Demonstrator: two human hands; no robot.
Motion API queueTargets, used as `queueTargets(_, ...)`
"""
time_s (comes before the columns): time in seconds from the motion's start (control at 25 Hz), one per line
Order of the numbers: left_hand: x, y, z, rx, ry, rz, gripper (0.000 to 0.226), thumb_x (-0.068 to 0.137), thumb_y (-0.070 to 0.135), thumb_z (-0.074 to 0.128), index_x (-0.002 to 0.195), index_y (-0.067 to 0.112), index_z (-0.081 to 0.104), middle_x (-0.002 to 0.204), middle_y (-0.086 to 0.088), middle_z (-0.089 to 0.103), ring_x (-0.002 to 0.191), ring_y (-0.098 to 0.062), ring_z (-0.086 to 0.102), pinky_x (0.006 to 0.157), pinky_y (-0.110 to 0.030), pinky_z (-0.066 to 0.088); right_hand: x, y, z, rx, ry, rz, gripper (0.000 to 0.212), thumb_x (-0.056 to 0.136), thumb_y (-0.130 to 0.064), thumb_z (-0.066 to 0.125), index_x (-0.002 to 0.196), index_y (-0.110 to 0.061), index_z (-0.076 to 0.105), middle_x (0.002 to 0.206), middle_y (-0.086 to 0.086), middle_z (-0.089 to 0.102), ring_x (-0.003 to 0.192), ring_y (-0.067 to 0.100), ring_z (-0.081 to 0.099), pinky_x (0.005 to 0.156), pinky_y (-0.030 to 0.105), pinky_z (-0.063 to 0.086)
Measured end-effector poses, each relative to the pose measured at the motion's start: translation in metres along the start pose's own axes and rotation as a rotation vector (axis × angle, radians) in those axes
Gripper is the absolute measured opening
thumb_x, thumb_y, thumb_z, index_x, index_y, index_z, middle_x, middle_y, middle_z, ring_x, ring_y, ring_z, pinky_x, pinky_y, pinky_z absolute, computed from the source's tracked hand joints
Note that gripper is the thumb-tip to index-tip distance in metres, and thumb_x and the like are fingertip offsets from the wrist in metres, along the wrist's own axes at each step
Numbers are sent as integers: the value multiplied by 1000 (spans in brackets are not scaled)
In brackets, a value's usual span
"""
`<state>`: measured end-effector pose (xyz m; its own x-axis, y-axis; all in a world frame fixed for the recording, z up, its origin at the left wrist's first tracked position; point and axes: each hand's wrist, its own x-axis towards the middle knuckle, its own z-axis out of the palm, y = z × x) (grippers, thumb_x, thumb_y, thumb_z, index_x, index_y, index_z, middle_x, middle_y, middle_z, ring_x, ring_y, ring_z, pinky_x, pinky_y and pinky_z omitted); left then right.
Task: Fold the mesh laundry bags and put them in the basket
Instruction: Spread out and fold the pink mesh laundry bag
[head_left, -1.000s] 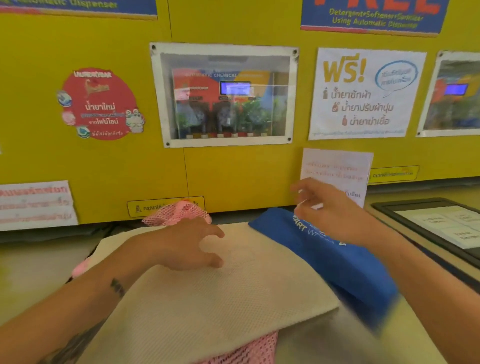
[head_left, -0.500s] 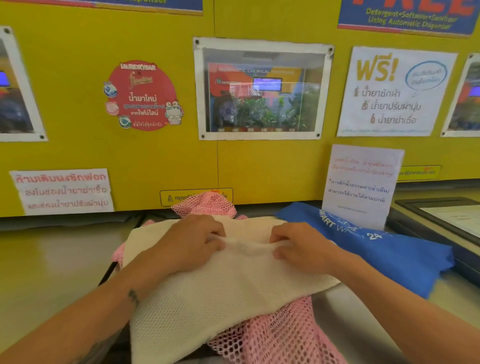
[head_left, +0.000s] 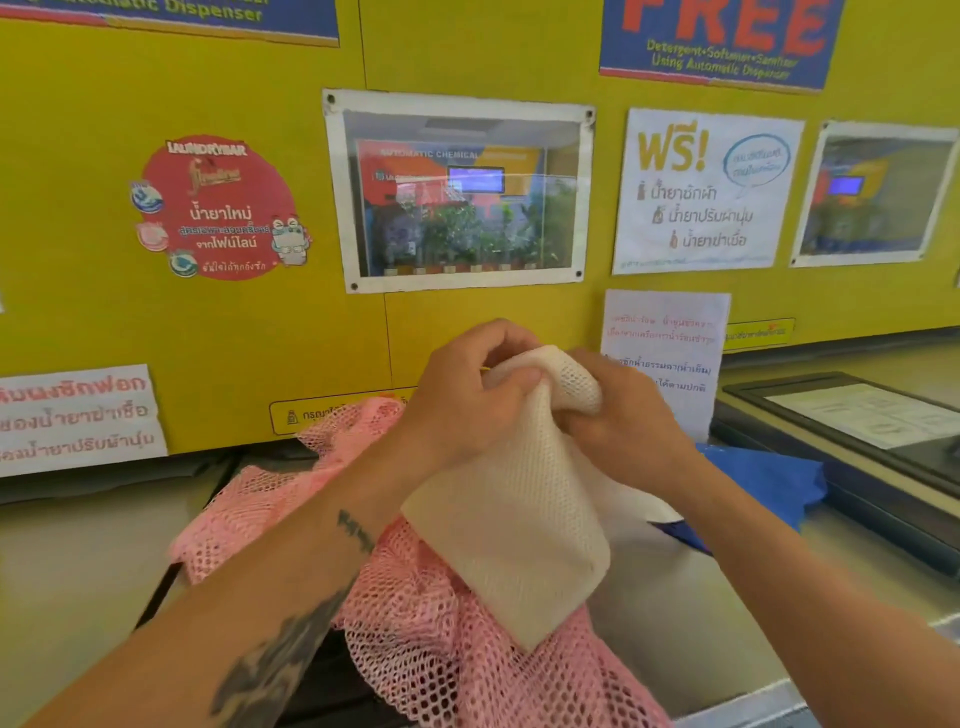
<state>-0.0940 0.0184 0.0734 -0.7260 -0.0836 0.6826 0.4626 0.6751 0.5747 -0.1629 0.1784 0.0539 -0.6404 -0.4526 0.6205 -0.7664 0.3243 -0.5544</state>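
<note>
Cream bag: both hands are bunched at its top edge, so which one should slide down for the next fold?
Probably the right hand. The left hand pinches the cream bag at its top corner with thumb on top, a firm anchor; the right grips loosely behind.

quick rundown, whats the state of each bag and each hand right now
cream mesh bag: lifted, gathered at top, hanging
pink mesh bag: crumpled, unfolded, lying under the cream one
blue bag: lying on the counter, untouched
left hand: shut on cream mesh bag
right hand: shut on cream mesh bag
</note>
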Motion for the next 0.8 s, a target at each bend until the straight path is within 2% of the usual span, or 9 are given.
queueTargets(0.16,1,-19,17,188,-138,-82,28,89,18,64,115,27,63,118,5,59,108,-12,55,92,-29,44,12,49,-66,-548,56,88,48,81,-10,59,122,-33,61,102,1,55,95,28,57,73,37,44)
queueTargets(0.24,-2,-31,23,224,-236,-157,28,90,19,64,116,29,62,123,6,55,114,-11,53,93,-28,42,5,84,-76,-817,-57,181,51,79,-13,59,126,-33,58,109,4,52,102,31,57,75,40,47)
queueTargets(0.28,-3,-37,25,230,-293,-209,29,90,22,65,117,30,62,125,6,55,116,-12,53,93,-28,41,0,104,-75,-887,-177,243,51,79,-17,59,126,-33,56,115,4,52,107,31,56,78,41,48)
queueTargets(0.4,-12,-45,36,321,-537,-359,41,88,36,66,127,39,54,135,8,50,124,-13,49,102,-33,41,-18,147,-74,-727,-548,431,51,79,-24,55,129,-33,49,131,4,55,123,28,52,91,37,44)
queueTargets(0.48,-15,-51,47,466,-702,-387,52,85,41,65,135,43,47,141,9,43,128,-14,44,107,-35,37,-13,147,-85,-416,-542,513,70,86,-21,59,149,-28,30,146,5,46,133,27,45,102,35,38)
queueTargets(0.52,-16,-55,54,496,-750,-392,56,85,40,65,137,43,45,144,9,41,129,-13,43,109,-34,35,-10,141,-88,-285,-492,472,78,88,-24,62,154,-30,21,151,4,41,137,26,40,106,37,35)
queueTargets(0.6,-15,-61,69,468,-754,-394,57,85,32,65,138,40,45,146,11,39,126,-10,44,107,-30,34,-10,122,-81,-262,-373,213,76,89,-38,60,153,-37,19,154,0,34,140,25,34,111,43,31)
queueTargets(0.68,-14,-65,78,415,-660,-411,52,86,24,65,133,39,50,144,12,43,117,-9,47,103,-29,37,-17,118,-56,-409,-465,-7,66,90,-46,52,149,-44,24,157,-1,28,143,25,27,115,48,25)
queueTargets(0.8,-15,-61,70,399,-461,-397,36,89,18,62,120,35,60,129,10,53,105,-11,55,93,-29,43,-12,150,-30,-639,-743,71,56,93,-49,42,147,-44,31,162,-5,22,148,22,18,120,49,13)
